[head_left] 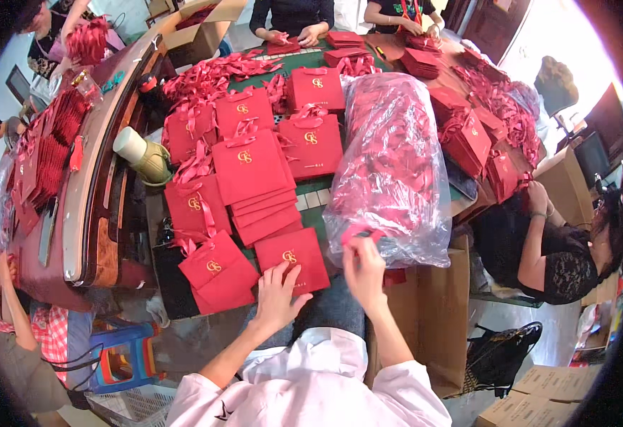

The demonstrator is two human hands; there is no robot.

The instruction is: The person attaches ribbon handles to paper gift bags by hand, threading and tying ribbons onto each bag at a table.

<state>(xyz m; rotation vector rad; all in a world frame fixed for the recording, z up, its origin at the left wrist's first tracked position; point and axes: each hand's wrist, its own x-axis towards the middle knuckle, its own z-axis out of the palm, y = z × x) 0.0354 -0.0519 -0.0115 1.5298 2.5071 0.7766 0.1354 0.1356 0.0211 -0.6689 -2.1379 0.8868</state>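
A green-topped table (316, 215) fills the middle, and along its two o'clock side lies a clear plastic sack (390, 142) bulging with red ribbons, crowding the space there. An open cardboard box (447, 313) stands at four o'clock, a stack of red bags (251, 171) lies at ten, and a beige flask (148, 162) stands farther out at ten. Near six o'clock lies one flat gift bag (299, 250), squarish red with a small gold emblem, its seven o'clock corner partly hidden. At two o'clock from it is a bright pink ribbon (358, 233). The left hand (276, 295), at seven, rests on the gift bag, fingers spread; the right hand (363, 267), near five, pinches the ribbon between thumb and fingers
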